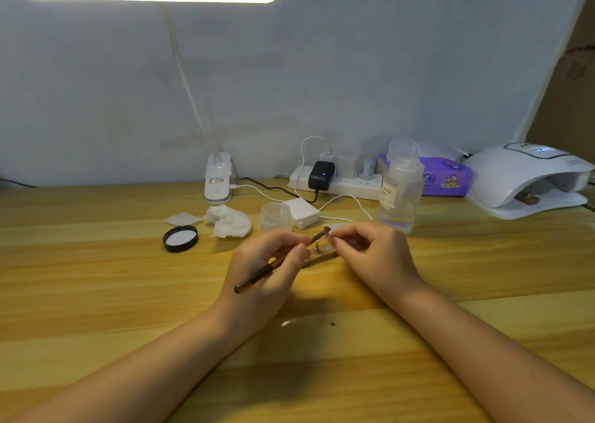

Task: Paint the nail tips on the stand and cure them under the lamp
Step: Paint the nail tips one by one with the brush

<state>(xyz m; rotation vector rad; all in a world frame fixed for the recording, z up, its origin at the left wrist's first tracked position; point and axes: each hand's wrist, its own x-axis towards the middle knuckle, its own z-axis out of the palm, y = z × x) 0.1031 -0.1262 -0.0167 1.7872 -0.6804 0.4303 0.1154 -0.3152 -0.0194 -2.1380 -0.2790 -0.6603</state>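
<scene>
While the left hand curls its fingers round a brown brush, bristles pointing right, the right hand pinches a nail tip against the brush end. Just below them lies the wooden stand; the curing lamp sits far right.

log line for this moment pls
left hand grips brush | right hand pinches nail tip | brush at tip | curing lamp unused
</scene>
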